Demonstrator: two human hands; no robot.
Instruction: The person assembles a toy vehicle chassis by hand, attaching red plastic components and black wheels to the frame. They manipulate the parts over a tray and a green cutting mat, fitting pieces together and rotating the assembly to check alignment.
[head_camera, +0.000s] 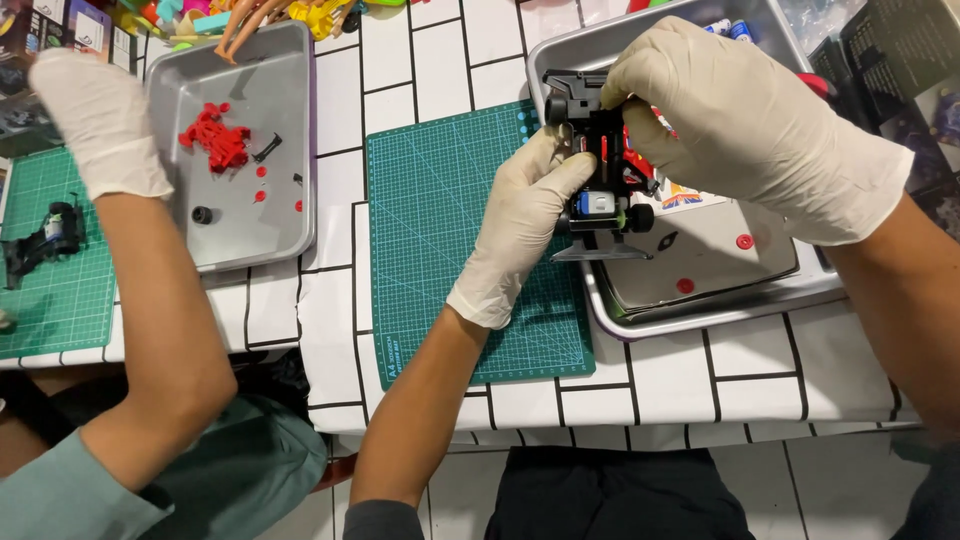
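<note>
While the left hand is clasping the lower end of the small black toy car chassis and the right hand is gripping its top, just above the metal tray, it is looking light, rigid and fragile, best held by its 2 sides.

Black toy car chassis, held above tray

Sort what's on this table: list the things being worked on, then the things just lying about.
In hand:
left hand
right hand
black toy car chassis
metal tray

Lying about:
green cutting mat
second tray
red plastic parts
co-worker's gloved hand
</note>
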